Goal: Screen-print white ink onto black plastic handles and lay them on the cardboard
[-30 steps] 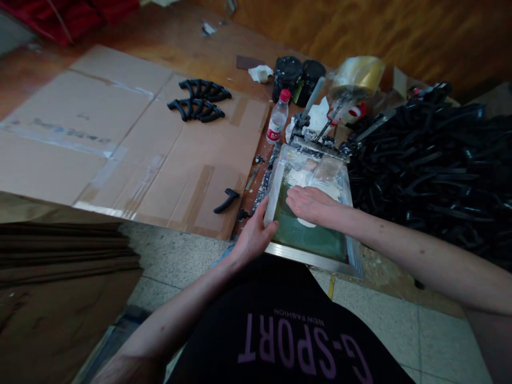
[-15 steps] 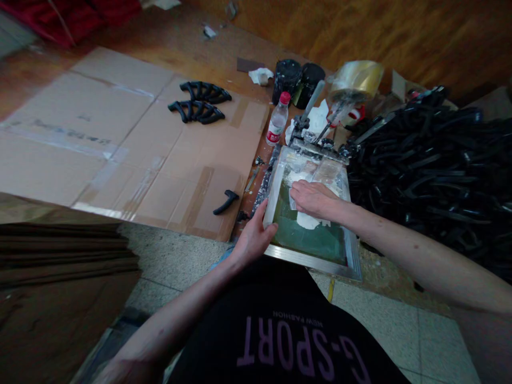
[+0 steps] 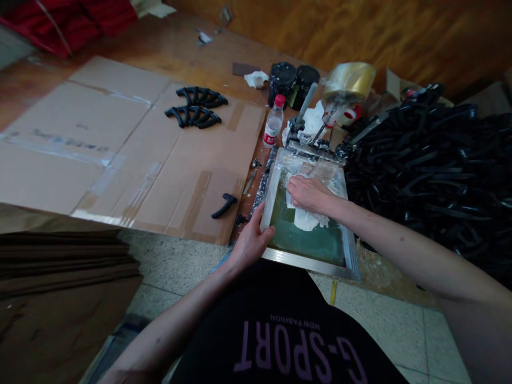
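Note:
A screen printing frame [image 3: 311,259] with silver metal edges and green mesh lies in front of me, clamped at its far end. My left hand [image 3: 253,240] grips its left edge, thumb on top. Over the middle of the mesh, my right hand [image 3: 310,193] is closed, fingers pinched on a pale flat piece [image 3: 288,201] whose kind I cannot make out. A ragged white patch [image 3: 306,220] lies on the mesh just below this hand; whether it is ink or cloth is unclear. Under the frame nothing can be seen.
Left of the frame, flattened cardboard [image 3: 132,154] bears one curved black handle [image 3: 224,206] and two rows of similar handles [image 3: 196,106]. A red-capped bottle [image 3: 273,125], black pots [image 3: 282,82] and a tape roll [image 3: 348,82] stand behind. Black parts [image 3: 432,181] are heaped at right.
The view has shifted slightly. Both hands keep nearly the same places on the frame, my right one still closed over the mesh.

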Demonstrator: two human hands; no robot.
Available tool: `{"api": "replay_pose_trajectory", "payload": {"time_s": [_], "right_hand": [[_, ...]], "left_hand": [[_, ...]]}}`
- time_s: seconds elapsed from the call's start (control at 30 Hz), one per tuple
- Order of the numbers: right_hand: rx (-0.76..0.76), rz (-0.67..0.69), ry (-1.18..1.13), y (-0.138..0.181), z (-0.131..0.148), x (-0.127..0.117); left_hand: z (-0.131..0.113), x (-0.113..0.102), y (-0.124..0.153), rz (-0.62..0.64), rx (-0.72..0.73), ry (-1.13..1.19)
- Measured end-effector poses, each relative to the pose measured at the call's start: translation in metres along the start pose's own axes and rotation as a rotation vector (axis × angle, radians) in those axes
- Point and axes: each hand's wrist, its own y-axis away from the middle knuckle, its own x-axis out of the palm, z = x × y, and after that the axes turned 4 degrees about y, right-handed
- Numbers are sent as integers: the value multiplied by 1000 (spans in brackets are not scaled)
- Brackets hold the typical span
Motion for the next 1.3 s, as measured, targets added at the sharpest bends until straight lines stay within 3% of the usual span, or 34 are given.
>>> {"api": "replay_pose_trajectory", "payload": {"time_s": [0.5,0.73,1.03,1.3], "right_hand": [[157,-18,-46,1,1,-1],[127,-105,-195,11,-8,-7],[174,-110,-442,13,-21,-4],[96,-44,-483,15,-28,-8]], "left_hand": [[8,0,-3,9,-14,52],[6,0,-3,29,-28,112],[2,-1,-3,34,-36,105],[1,-1,-2,31,-54,94]]}}
